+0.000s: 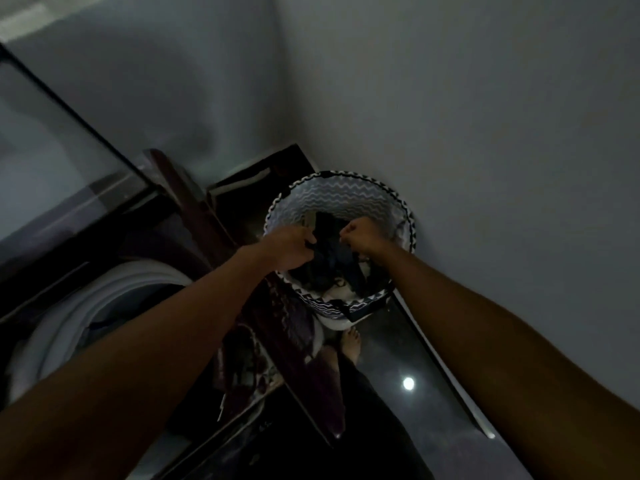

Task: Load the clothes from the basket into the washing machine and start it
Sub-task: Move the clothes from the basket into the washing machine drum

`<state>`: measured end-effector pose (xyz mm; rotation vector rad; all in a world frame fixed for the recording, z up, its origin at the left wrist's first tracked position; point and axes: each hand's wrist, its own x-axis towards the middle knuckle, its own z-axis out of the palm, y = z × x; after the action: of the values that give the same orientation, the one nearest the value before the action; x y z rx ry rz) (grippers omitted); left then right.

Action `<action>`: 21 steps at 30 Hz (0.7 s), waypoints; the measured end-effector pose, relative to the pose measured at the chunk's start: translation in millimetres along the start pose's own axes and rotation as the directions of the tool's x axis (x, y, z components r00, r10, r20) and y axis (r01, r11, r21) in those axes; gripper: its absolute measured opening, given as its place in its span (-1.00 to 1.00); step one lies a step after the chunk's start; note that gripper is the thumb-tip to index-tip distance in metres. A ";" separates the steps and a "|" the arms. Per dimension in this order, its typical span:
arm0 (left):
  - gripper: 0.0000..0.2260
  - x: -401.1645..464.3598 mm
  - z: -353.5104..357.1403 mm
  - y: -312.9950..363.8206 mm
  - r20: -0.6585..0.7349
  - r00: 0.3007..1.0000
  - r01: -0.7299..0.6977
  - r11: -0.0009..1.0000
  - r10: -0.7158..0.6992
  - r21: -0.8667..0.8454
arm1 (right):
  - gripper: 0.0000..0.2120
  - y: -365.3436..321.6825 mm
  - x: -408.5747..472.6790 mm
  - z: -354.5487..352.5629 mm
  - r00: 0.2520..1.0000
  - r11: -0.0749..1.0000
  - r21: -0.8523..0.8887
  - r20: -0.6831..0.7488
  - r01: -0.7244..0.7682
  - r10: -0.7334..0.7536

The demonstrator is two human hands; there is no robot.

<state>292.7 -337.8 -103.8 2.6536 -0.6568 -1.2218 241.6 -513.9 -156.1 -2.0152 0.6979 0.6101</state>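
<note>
A round laundry basket [341, 195] with a black-and-white zigzag pattern stands on the floor against the wall. Dark clothes [334, 263] lie heaped inside it. My left hand [289, 247] reaches into the basket from the left and grips a dark garment at its edge. My right hand [362, 235] is curled into a fist over the pile and seems to grip the same dark cloth. At the lower left the washing machine's drum opening [104, 306] shows, its white rim around a dim interior where some cloth seems to lie.
The washer's dark lid or door [214, 233] stands open between the drum and the basket. A grey wall [485, 133] rises right behind the basket. My bare foot [351, 344] stands on the glossy dark floor [408, 382] below the basket.
</note>
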 end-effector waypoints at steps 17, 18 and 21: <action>-0.42 113.9 57.3 -19.6 0.095 0.992 0.076 0.997 -0.078 0.024 | -0.57 107.8 165.7 96.5 0.943 0.915 0.247 0.177 -0.318 0.280; -0.42 113.6 55.5 -19.8 0.081 0.994 0.077 0.997 -0.077 0.005 | -0.62 80.0 134.6 82.6 0.943 0.921 0.235 0.199 -0.311 0.267; -0.39 107.5 51.6 -18.1 0.025 0.995 0.103 0.991 -0.102 -0.083 | -0.80 46.7 98.8 68.4 0.917 0.899 0.276 0.312 -0.338 0.249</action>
<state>321.5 -367.2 -217.3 2.6377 -0.4658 -1.2748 270.9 -499.1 -280.8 -1.4949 0.8841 0.8687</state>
